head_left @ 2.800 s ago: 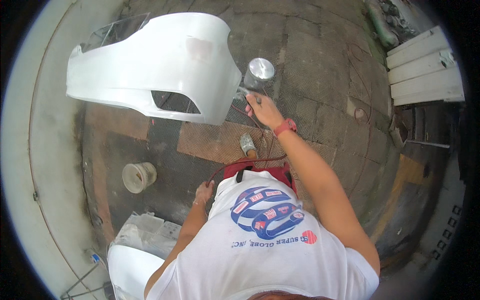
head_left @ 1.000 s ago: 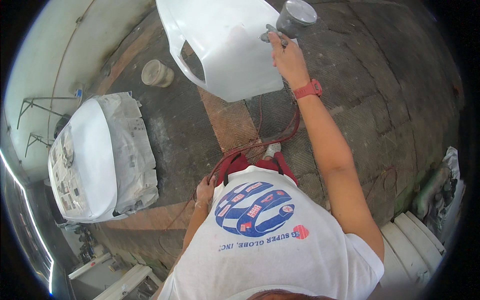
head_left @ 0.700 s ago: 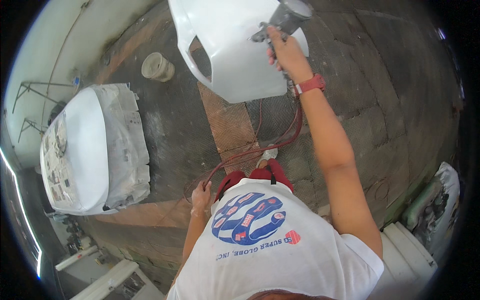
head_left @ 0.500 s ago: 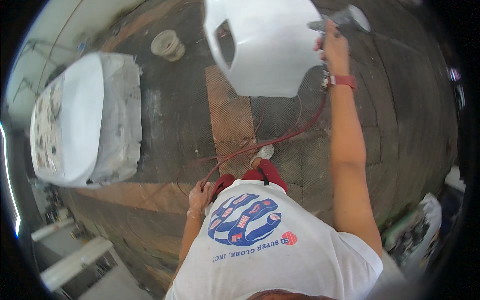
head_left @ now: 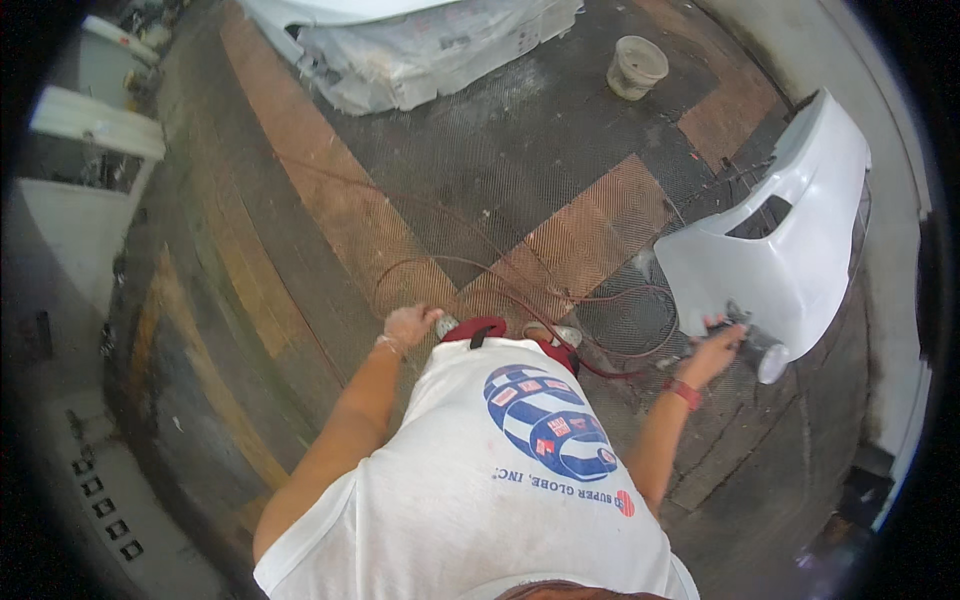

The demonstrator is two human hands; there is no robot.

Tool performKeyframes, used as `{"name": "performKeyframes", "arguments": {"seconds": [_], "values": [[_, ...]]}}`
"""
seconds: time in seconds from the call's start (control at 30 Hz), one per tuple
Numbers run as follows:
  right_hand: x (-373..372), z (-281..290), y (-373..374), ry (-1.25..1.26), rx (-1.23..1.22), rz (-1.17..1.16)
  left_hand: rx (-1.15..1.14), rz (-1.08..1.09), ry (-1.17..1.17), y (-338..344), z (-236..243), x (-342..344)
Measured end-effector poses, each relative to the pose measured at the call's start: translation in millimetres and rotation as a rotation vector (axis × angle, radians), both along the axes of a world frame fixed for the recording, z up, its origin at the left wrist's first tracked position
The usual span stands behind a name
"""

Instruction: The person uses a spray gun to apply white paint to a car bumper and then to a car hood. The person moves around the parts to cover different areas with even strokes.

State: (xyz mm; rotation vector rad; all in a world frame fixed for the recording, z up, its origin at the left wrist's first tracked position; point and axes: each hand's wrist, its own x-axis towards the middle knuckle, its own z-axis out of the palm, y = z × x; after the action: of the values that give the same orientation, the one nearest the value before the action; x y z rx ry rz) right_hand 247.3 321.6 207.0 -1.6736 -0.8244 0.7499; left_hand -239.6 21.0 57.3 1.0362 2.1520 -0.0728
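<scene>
My right hand [head_left: 710, 357] is closed round a dark spray gun [head_left: 740, 322] with a pale, round paint cup on its side. The gun is close to the lower edge of a white bumper-like car panel [head_left: 800, 265], which has a dark rectangular opening. At my waist on the left, my left hand [head_left: 408, 326] is closed on a thin red air hose [head_left: 425, 259]. This hose loops over the floor between my legs and the panel, then runs toward the gun. Whether the gun touches the panel I cannot tell.
A white car part wrapped in masking sheet [head_left: 410, 60] stands at the far left. Beyond the hose is a dirty bucket [head_left: 637, 68]. Brown boards [head_left: 600, 225] lie on the dark textured floor. A pale wall [head_left: 890, 130] rises behind the panel.
My view has turned left, so the panel now appears at the right and the masked part at the top. My right arm is drawn in lower, with the gun at the panel's near edge.
</scene>
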Motion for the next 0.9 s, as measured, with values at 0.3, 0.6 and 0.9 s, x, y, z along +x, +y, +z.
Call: {"name": "performKeyframes", "arguments": {"seconds": [0.3, 0.6, 0.9], "values": [[-294, -28, -108, 0.188, -0.116, 0.456, -0.08, 0.542, -0.024, -214, 13, -141], [-541, -55, -156, -0.02, 0.016, 0.973, -0.26, 0.773, 0.0, -445, 15, -166], [-748, -34, -149, -0.022, -0.327, 1.302, -0.348, 1.032, 0.079, -448, 47, -226]]}}
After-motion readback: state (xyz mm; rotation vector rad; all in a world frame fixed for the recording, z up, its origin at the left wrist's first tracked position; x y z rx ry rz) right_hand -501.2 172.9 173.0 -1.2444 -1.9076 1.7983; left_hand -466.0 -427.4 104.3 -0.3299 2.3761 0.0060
